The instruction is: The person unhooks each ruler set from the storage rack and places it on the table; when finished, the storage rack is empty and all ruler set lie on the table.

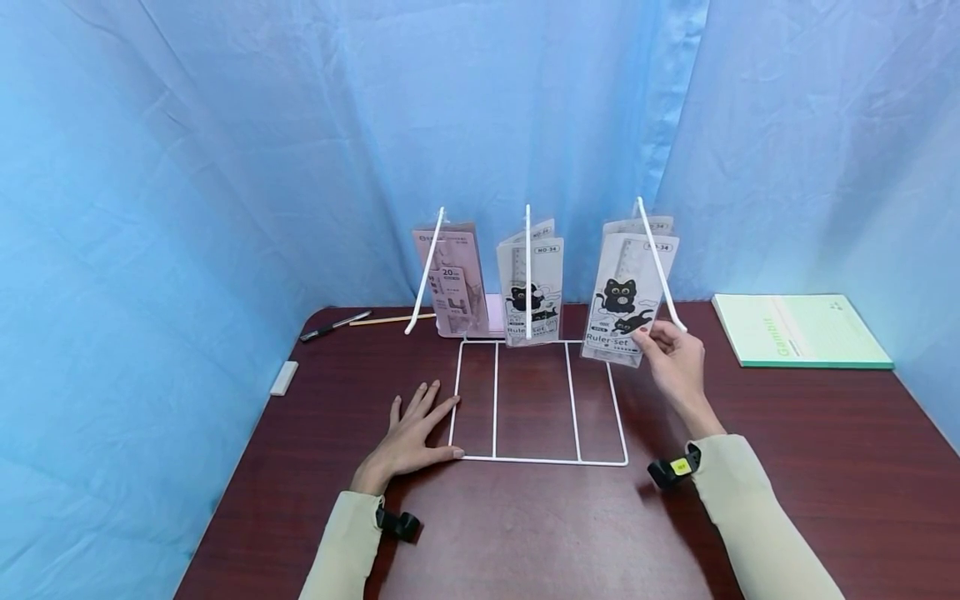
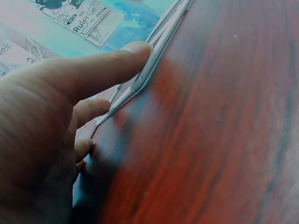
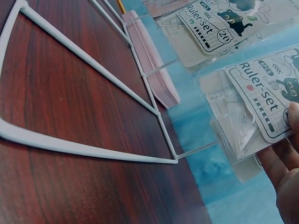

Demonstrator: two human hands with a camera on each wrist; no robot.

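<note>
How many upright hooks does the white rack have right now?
3: left hook holding pink packets, middle hook holding cat ruler sets, right hook by the ruler set that the right hand grips. None looks hidden.

left hand [image 1: 414, 433] flat, fingers spread, right hand [image 1: 675, 358] raised, pinching

Clear plastic ruler pack with black cat print [image 1: 621, 310], right of centre in the head view: reads "Ruler-set". Matching centre pack [image 1: 531, 292]: "NO-34", "Ruler-Set". Pink pack [image 1: 453, 279], left of centre: "20". Green notebook [image 1: 798, 330], right side: "Gambit".
</note>
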